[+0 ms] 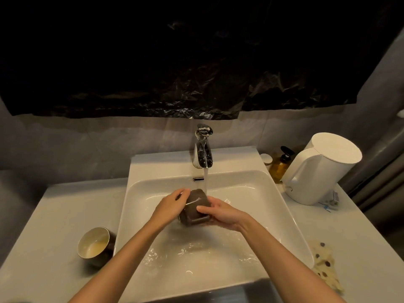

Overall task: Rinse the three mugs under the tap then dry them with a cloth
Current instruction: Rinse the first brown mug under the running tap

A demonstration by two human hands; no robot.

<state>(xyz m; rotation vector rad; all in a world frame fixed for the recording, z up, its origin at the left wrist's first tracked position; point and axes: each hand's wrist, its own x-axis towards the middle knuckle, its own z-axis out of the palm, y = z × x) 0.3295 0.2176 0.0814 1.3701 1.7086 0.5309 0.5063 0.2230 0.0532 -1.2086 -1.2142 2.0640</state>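
At the far left a cream-lined mug (95, 243) is standing on the surface (54, 215), waiting. I am steering the left hand (172, 205), its fingers grasping the far end of the dark mug (195, 207), which is lying tilted over the sink (153, 162) under the running tap (202, 149). The right hand (220, 212) is cupping the near side, fingers wrapped round it. I am judging that turning it slowly, gripping firmly against the wet, is serving best. The spotted cloth (323, 263) is lying rightmost.
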